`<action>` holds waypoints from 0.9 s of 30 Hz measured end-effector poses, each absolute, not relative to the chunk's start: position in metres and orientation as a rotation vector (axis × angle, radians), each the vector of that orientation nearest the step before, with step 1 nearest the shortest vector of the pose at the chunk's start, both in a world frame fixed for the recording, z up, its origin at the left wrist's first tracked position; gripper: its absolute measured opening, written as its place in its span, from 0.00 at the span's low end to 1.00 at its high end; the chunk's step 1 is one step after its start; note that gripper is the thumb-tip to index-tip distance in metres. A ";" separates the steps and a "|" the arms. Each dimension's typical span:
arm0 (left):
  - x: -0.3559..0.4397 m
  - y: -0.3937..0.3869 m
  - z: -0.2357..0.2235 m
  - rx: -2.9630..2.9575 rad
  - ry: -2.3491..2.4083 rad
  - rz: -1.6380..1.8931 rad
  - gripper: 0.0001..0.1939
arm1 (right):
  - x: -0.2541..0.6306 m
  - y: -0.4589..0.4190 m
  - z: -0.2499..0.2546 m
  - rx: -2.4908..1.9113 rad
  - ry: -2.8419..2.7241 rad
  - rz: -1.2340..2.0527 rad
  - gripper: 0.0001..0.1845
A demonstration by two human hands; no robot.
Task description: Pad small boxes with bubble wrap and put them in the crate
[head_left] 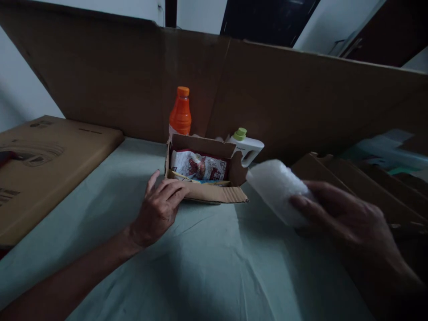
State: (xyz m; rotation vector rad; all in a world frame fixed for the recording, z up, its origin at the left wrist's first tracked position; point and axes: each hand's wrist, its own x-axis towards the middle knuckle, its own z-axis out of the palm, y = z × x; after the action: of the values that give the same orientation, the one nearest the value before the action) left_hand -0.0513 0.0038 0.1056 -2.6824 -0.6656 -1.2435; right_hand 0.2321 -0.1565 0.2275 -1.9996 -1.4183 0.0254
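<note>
Two hands: left hand (pixel 159 209) loose on the flap (pixel 214 192) of the carton (pixel 202 143); right hand (pixel 354 223) grasping a white bundle (pixel 277 187) (bubble wrap, seemingly).
Flap: best steadied lightly.
Bundle: best gripped gently.

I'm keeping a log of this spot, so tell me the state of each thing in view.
Small cardboard box: open, near flap folded outward.
Printed packet: inside that box; whether sealed, unclear.
Orange bottle: upright, capped.
White handled jug: capped.
White bundle: held in the right hand.
Left hand: touching the flap.
Flat carton: lying flat.
Cloth: wrinkled.
</note>
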 end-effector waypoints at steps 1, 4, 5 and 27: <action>-0.052 0.006 0.105 -2.684 -0.658 -1.263 0.16 | 0.232 -0.142 0.232 -1.997 -1.441 -0.018 0.19; -0.050 0.012 0.106 -2.696 -0.644 -1.295 0.15 | 0.227 -0.092 0.236 -1.971 -1.688 0.007 0.19; -0.050 0.013 0.106 -2.695 -0.639 -1.303 0.14 | 0.222 -0.074 0.235 -1.975 -1.829 0.018 0.18; -0.066 0.045 0.107 -2.513 -0.933 -1.708 0.32 | 0.231 -0.018 0.226 -1.966 -1.815 -0.021 0.13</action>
State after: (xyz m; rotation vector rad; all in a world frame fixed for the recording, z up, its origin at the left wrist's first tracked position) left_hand -0.0657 0.0451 0.1065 -2.5125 -0.9332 -1.7077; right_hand 0.2313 -0.0180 0.2261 -1.9664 -1.8147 -0.0213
